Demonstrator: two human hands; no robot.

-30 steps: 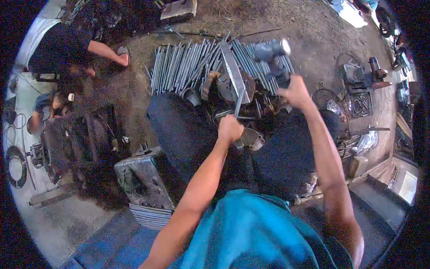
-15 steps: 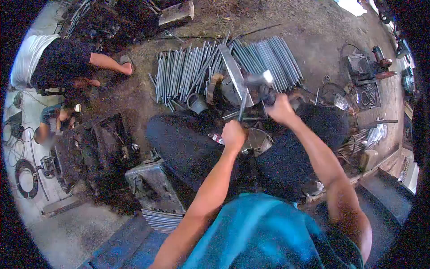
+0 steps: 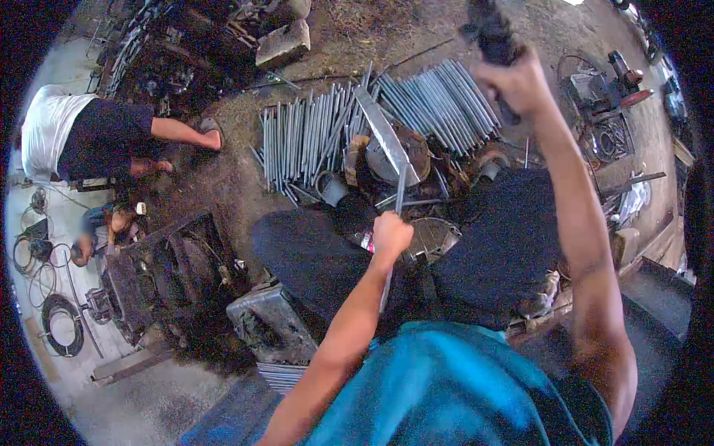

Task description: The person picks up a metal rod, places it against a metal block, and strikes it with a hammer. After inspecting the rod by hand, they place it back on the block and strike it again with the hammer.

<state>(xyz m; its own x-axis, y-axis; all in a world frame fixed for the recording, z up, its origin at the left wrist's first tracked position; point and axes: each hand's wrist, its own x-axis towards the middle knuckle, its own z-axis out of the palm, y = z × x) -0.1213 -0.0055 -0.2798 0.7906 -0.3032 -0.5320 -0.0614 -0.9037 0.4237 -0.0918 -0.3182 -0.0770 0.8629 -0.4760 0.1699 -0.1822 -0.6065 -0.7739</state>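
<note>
My left hand [image 3: 392,236] is closed around a thin metal rod [image 3: 401,195], which sticks out on both sides of the fist. The rod's far end meets the near end of a long, flat-faced metal bar [image 3: 381,123] that lies over a round block [image 3: 383,160]. Up at the top right, my right hand [image 3: 520,82] is raised high and wrapped around a hammer [image 3: 492,33], whose dark head is smeared by motion. Between my knees sits a round, metal-edged piece [image 3: 431,236].
Two rows of metal rods [image 3: 439,104] lie on the ground ahead. A metal cup [image 3: 331,188] stands by my left knee. At left are a person in a white top [image 3: 56,134], a second person [image 3: 97,230] and a dark machine [image 3: 167,275]. A motorised tool [image 3: 621,89] sits at right.
My right hand has swung the hammer up and away from beside the bar. My left hand still grips the rod in nearly the same place. The view has shifted slightly.
</note>
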